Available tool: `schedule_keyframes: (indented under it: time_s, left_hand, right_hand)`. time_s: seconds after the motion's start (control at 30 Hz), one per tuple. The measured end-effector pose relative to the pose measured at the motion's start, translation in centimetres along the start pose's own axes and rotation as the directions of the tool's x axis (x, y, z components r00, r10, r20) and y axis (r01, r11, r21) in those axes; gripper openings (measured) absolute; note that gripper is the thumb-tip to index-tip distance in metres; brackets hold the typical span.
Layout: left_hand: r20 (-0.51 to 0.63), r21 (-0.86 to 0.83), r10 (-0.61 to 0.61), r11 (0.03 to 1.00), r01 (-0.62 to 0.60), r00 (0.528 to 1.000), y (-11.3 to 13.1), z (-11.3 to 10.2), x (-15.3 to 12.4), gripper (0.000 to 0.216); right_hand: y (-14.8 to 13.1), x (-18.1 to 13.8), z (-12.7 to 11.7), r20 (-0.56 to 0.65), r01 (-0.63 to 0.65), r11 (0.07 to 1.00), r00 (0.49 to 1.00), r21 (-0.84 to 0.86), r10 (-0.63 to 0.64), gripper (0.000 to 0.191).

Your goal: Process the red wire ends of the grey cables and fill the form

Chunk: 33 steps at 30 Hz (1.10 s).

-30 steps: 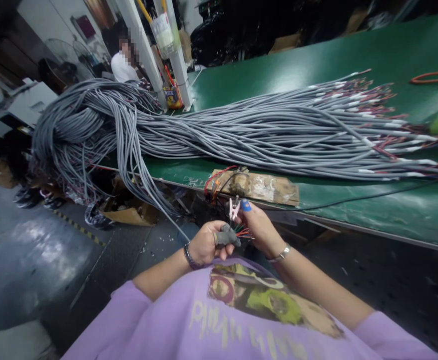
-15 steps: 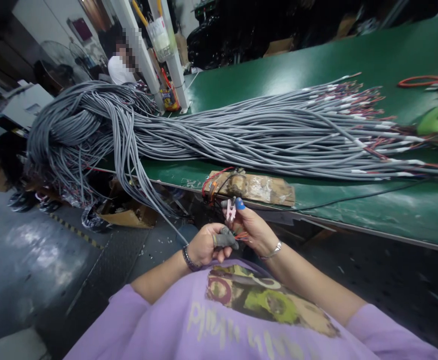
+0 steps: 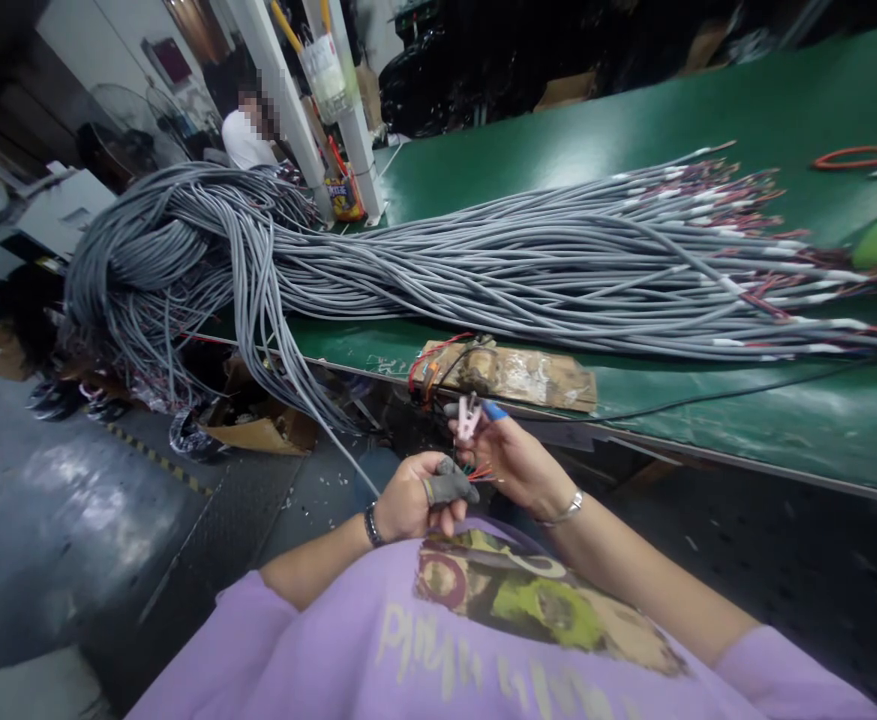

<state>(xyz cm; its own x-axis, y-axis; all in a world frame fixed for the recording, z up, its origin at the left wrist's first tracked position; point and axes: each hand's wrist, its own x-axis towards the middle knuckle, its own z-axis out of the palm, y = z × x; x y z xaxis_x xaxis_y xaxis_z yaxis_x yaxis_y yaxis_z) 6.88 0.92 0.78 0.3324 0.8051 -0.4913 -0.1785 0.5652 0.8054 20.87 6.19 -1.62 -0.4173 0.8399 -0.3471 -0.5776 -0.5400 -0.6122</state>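
My left hand (image 3: 412, 497), with grey covers on its finger and thumb, is closed on the end of a grey cable (image 3: 355, 465). Thin coloured wires (image 3: 481, 473), red, orange and green, fan out from that grip to the right. My right hand (image 3: 529, 470) has blue wrapping on one digit. Its fingers are closed on a small pale pink clip-like tool (image 3: 469, 418), held upright just above the wires. The tool's exact kind is unclear, and its lower part is partly hidden by the fingers.
A thick bundle of grey cables (image 3: 438, 270) lies along the green table (image 3: 768, 430), drooping over its left end. A worn wooden block (image 3: 528, 378) sits at the near edge. Behind stand a white post (image 3: 367, 170) and a seated person (image 3: 247, 135). A cardboard box (image 3: 265, 430) is below.
My right hand has turned slightly, so the pink tool shows more of its two-legged shape. My left hand keeps its hold on the cable. The whole view has shifted a little.
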Motion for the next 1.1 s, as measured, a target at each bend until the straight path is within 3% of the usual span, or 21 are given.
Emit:
schedule_keyframes:
  time_s: [0.13,0.3,0.53,0.9,1.1]
  left_hand:
    - [-0.026,-0.09,0.054,0.994,-0.057,0.998,-0.6,0.3,0.3,0.041]
    - [-0.065,-0.123,0.058,0.99,-0.065,0.996,-0.9,0.7,0.7,0.039]
    - [-0.079,-0.179,0.035,0.983,-0.049,0.996,-0.8,0.7,0.9,0.047]
    - [-0.046,-0.208,0.02,0.978,-0.029,0.999,-1.4,0.0,1.4,0.047]
    - [-0.064,-0.202,0.018,0.979,-0.03,0.998,-1.5,0.1,1.2,0.047]
  right_hand:
    - [0.4,0.1,-0.3,-0.05,0.084,0.993,0.995,-0.088,-0.089,0.031]
    - [0.4,-0.3,0.0,-0.156,0.28,0.912,0.929,-0.299,-0.336,0.043]
    - [0.6,0.5,0.5,-0.045,0.09,0.995,0.995,-0.036,-0.091,0.039]
    - [1.1,1.2,0.0,-0.005,0.056,0.983,0.998,0.175,-0.056,0.021]
    - [1.3,1.1,-0.4,0.075,0.021,0.973,0.996,0.228,-0.039,0.032]
